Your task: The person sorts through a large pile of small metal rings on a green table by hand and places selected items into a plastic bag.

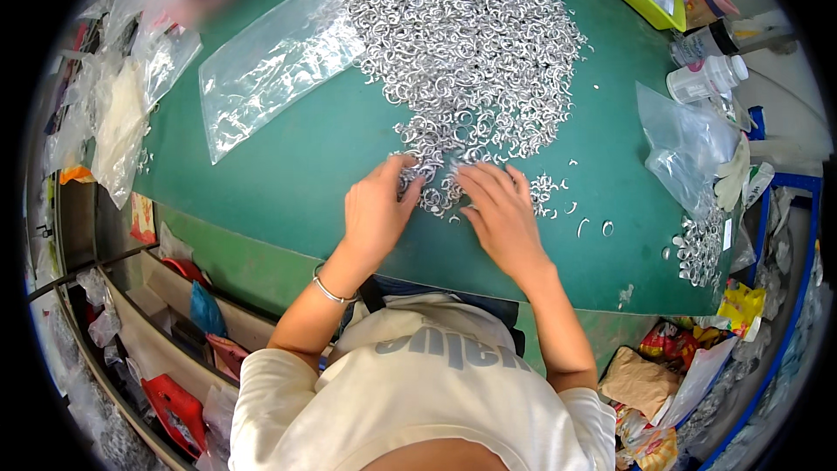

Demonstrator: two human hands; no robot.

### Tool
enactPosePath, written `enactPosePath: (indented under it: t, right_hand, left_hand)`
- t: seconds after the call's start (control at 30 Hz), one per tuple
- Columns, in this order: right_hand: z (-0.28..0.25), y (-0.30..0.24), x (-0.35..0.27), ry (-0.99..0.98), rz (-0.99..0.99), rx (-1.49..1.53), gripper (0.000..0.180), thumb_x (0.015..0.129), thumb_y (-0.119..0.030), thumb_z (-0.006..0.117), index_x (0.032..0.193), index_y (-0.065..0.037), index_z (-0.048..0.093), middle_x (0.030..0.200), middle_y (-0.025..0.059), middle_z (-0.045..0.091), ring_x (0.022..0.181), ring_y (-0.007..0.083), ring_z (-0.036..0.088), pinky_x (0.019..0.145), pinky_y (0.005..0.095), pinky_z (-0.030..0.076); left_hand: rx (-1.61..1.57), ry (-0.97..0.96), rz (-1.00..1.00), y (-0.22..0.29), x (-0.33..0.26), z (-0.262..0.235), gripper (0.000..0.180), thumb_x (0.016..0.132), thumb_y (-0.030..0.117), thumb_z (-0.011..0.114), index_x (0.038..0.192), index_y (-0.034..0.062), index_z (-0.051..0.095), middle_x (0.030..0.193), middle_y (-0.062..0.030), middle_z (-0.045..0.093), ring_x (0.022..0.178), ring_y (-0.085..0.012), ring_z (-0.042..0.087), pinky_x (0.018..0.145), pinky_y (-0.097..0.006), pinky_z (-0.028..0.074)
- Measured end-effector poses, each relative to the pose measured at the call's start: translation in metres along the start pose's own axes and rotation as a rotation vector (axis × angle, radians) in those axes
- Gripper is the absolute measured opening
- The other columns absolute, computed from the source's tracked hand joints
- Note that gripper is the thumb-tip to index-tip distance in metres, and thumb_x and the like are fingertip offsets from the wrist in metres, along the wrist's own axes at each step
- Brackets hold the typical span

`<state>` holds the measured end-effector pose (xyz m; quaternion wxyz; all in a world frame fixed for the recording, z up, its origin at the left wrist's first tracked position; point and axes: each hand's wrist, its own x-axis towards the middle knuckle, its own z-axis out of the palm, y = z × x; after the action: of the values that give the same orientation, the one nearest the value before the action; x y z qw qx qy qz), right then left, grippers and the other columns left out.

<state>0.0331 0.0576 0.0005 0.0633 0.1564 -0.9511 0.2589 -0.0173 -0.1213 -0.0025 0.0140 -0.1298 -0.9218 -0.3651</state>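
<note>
Left head-worn fisheye view, facing down, near above a green tabletop [288, 170]

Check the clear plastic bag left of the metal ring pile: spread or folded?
Spread: the clear plastic bag lies laid out on the green tabletop, its long edges and left-end corners showing.

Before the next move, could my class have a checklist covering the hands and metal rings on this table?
1. Left hand at the near end of the ring heap: ok.
2. Right hand at that same end: ok.
3. Clear plastic bag apart from both hands: ok.
4. All rings in one heap: not ok; a loose ring lies right of the right hand.
5. Either hand gripping a ring: cannot tell.
</note>
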Motion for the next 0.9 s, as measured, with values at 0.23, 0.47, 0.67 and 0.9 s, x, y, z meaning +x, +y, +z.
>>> enactPosePath:
  t: [0.23,0.47,0.67,0.9]
  right_hand:
    - [-0.011,0.021,-0.023,0.265,0.185,0.111,0.030,0.073,0.004,0.059,0.103,-0.002,0.058,0.098,0.0114,0.060,0.094,0.0283,0.054,0.085,0.0378,0.040]
    - [0.006,0.007,0.025,0.250,0.133,0.047,0.030,0.075,-0.001,0.062,0.104,-0.002,0.058,0.097,0.0110,0.060,0.093,0.0287,0.053,0.086,0.0363,0.038]
    - [0.003,0.017,0.012,0.337,0.266,0.245,0.025,0.073,0.006,0.061,0.095,-0.005,0.061,0.080,0.0066,0.058,0.074,0.0193,0.053,0.071,0.0309,0.041]
    - [-0.007,-0.007,-0.002,0.170,0.433,0.928,0.026,0.076,0.005,0.061,0.101,-0.005,0.061,0.084,0.0034,0.061,0.075,0.0120,0.054,0.067,0.0230,0.041]
  left_hand:
    - [0.019,-0.011,-0.104,-0.012,0.000,-0.011,0.012,0.079,0.009,0.061,0.091,0.0082,0.057,0.068,-0.0099,0.058,0.056,-0.0303,0.055,0.050,-0.039,0.043]
    - [0.047,-0.108,0.073,0.001,-0.007,0.001,0.015,0.079,0.013,0.065,0.092,0.0075,0.062,0.071,-0.0124,0.060,0.057,-0.0259,0.058,0.050,-0.035,0.043]
    - [-0.118,-0.084,-0.014,-0.003,-0.007,-0.008,0.013,0.082,0.013,0.063,0.091,0.0054,0.062,0.059,-0.0064,0.051,0.046,-0.0160,0.045,0.045,-0.028,0.037]
    - [-1.444,-0.690,-0.849,0.020,-0.017,0.009,0.028,0.094,0.028,0.047,0.101,0.0038,0.058,0.075,-0.0033,0.055,0.054,-0.0082,0.044,0.044,-0.020,0.031]
